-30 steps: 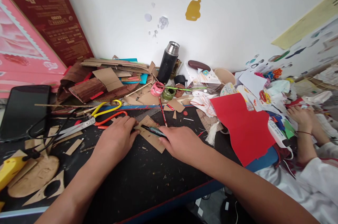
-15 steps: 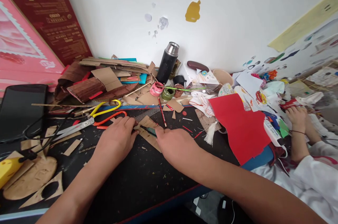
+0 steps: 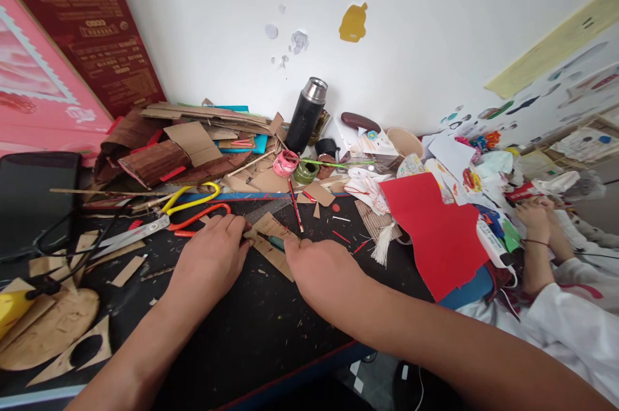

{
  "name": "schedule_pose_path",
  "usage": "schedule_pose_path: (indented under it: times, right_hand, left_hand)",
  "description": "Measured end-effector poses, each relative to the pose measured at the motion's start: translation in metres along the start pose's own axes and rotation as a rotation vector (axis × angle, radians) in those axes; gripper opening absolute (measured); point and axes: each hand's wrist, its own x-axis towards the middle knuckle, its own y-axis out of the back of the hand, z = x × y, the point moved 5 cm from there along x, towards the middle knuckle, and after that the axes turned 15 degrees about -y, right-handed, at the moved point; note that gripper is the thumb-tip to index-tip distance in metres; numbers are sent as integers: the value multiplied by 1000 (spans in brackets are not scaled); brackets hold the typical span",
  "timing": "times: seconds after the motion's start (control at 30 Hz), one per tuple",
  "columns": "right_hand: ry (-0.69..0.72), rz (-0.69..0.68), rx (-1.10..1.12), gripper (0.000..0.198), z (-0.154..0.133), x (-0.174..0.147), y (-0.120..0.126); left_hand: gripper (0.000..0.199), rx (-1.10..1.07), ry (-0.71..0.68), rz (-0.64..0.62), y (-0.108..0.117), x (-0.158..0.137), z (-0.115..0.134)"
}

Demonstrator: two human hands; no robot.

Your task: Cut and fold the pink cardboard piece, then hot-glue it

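Note:
A small piece of brown cardboard (image 3: 276, 261) lies on the black tabletop between my hands. My left hand (image 3: 215, 250) is closed on its left edge, fingers curled and thumb on the board. My right hand (image 3: 324, 269) grips a slim dark-green craft knife (image 3: 275, 241), its dark tip pointing left over the cardboard. The palm hides most of the knife's handle. Just behind the cardboard are a clear ruler (image 3: 271, 208) and a red pencil (image 3: 295, 206). Large scissors (image 3: 157, 225) with yellow and orange handles rest beside my left hand.
Paint jars (image 3: 285, 163), a black thermos (image 3: 305, 115) and stacked cardboard (image 3: 198, 143) line the wall. Red felt (image 3: 435, 233) covers the table's right side. A tablet (image 3: 36, 204) and a yellow tool (image 3: 13, 313) are at left. Another person's hands (image 3: 534, 217) work at far right.
The view has shifted slightly, so most things sit a little further left. Both hands keep nearly the same pose; the knife has barely moved on the cardboard.

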Motion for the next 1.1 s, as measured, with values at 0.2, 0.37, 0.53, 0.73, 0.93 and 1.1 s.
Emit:
schedule_pose_path:
  times: [0.2,0.37,0.53,0.73,0.93,1.1]
  right_hand:
    - [9,14,-6,52,1,-2,-4]
    - [-14,24,-3,49,3,-5,-2]
    - [10,5,-21,53,-1,-7,-1]
    - [4,1,24,50,-1,-3,-2]
    - [-53,-26,153,28,15,0,-4]
    - [-67,-19,178,32,19,-1,-2]
  left_hand:
    - [13,12,-5,-11,1,0,1]
    - [13,9,-12,15,-2,-1,0]
    - [14,5,-16,38,-3,-1,2]
    - [14,27,5,9,-1,0,4]
    - [11,53,9,8,0,-1,4]
    - [10,36,13,2,0,-1,3]
